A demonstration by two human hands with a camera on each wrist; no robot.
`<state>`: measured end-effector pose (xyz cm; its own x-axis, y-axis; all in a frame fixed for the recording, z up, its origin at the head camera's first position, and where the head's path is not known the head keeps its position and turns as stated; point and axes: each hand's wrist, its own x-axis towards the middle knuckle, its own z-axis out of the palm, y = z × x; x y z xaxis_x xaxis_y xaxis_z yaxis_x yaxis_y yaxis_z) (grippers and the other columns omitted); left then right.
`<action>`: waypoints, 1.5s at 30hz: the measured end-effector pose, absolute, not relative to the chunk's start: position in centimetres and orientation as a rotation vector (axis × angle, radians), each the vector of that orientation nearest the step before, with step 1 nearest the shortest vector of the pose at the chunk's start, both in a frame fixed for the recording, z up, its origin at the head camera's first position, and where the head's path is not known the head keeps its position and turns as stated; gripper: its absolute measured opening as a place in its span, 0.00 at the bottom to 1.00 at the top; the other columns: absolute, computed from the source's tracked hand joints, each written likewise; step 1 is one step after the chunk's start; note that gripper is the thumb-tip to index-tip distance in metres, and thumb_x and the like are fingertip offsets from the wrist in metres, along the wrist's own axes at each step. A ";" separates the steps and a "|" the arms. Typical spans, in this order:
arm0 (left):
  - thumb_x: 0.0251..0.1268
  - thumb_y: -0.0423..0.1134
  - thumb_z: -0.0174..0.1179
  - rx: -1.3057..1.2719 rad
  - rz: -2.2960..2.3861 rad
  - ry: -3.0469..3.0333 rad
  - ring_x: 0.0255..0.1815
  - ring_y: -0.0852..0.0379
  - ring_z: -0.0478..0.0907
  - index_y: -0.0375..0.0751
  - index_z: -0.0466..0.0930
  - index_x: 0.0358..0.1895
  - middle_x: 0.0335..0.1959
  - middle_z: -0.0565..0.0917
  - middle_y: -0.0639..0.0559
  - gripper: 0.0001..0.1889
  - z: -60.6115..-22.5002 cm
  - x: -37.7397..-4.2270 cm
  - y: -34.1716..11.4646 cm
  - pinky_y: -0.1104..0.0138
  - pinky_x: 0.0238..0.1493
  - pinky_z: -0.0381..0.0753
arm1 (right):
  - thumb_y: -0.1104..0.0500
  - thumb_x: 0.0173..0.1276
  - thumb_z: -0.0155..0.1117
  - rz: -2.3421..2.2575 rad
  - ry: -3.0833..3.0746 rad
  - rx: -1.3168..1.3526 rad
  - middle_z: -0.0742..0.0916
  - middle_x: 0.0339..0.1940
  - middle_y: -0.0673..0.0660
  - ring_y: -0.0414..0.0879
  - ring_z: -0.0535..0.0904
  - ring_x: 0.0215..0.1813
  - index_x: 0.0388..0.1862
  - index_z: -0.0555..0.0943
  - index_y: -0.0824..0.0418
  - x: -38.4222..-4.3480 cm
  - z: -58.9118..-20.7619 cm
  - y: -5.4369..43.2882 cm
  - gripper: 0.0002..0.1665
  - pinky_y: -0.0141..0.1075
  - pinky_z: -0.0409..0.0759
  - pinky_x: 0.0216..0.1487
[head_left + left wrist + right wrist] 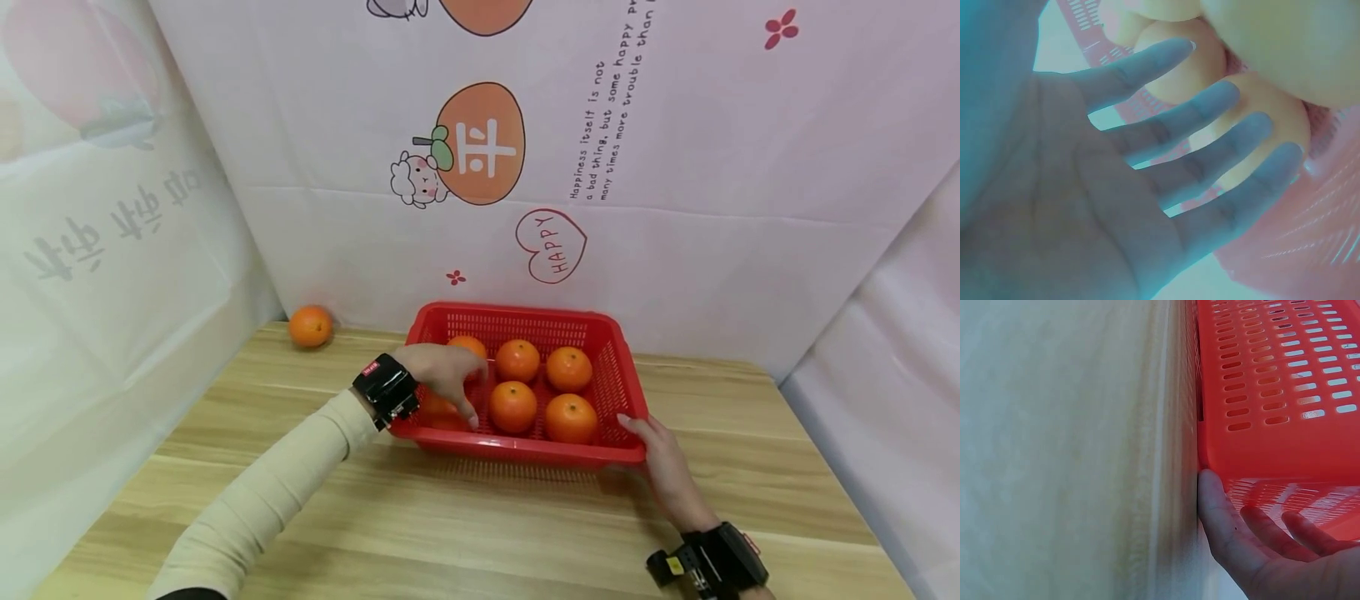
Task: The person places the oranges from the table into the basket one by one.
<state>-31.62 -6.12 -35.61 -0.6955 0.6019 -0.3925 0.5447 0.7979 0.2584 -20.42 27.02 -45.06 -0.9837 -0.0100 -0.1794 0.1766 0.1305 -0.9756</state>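
Note:
A red perforated plastic basket (517, 450) holds several oranges, among them one front-middle orange (513, 407) and one front-right orange (572, 418). My left hand (444, 369) reaches over its left side, above the oranges there and partly hiding them. In the left wrist view the fingers are spread and fairly straight, overlapping pale-looking oranges (1272, 119). With my right hand (667, 468) I grip the basket's front right corner, thumb over the rim. The right wrist view shows fingers (1225, 528) against the outside of the basket (1279, 450), low by the tabletop.
One loose orange (311, 326) lies outside the basket, at the back left of the wooden table (420, 533). A white printed cloth (675, 275) hangs close behind the basket, and more white cloth (135, 275) covers the left side.

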 end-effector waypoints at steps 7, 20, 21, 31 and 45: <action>0.56 0.59 0.78 0.903 0.218 2.551 0.65 0.51 0.75 0.49 0.77 0.67 0.67 0.80 0.48 0.37 -34.8 -32.1 -6.5 0.52 0.71 0.76 | 0.48 0.87 0.44 -1.991 2.224 0.193 0.68 0.81 0.66 0.32 0.82 0.57 0.87 0.53 0.59 -20.5 -45.2 27.0 0.37 0.25 0.82 0.54; 0.58 0.53 0.78 0.995 0.374 2.648 0.73 0.45 0.72 0.50 0.78 0.66 0.69 0.79 0.46 0.33 -34.2 -32.9 -7.9 0.50 0.75 0.73 | 0.47 0.87 0.44 -1.963 2.263 0.182 0.69 0.81 0.66 0.30 0.81 0.56 0.87 0.54 0.59 -20.5 -45.1 27.1 0.37 0.24 0.82 0.54; 0.59 0.52 0.78 0.997 0.381 2.666 0.73 0.45 0.72 0.51 0.78 0.66 0.69 0.79 0.46 0.32 -34.2 -32.9 -8.0 0.51 0.75 0.73 | 0.47 0.87 0.44 -1.961 2.262 0.184 0.69 0.81 0.66 0.30 0.82 0.56 0.87 0.54 0.59 -20.5 -45.1 27.1 0.37 0.25 0.82 0.54; 0.61 0.49 0.77 1.033 0.490 2.791 0.75 0.42 0.70 0.46 0.78 0.68 0.73 0.73 0.44 0.32 -34.4 -33.9 -10.0 0.51 0.77 0.73 | 0.50 0.86 0.45 -1.999 2.229 0.211 0.77 0.72 0.59 0.33 0.84 0.54 0.86 0.56 0.61 -20.5 -45.1 27.1 0.35 0.27 0.83 0.53; 0.61 0.48 0.76 0.958 0.577 2.875 0.74 0.41 0.72 0.39 0.78 0.67 0.74 0.73 0.42 0.33 -35.2 -35.9 -13.5 0.48 0.77 0.72 | 0.44 0.87 0.41 -1.914 2.276 0.191 0.69 0.81 0.66 0.33 0.83 0.57 0.88 0.52 0.57 -20.3 -45.1 27.1 0.38 0.24 0.82 0.54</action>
<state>-35.87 -13.48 -35.17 -0.8058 0.5888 0.0633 0.5677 0.7376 0.3657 -20.32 27.11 -45.10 -0.9789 -0.0061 -0.2044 0.2003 0.1722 -0.9645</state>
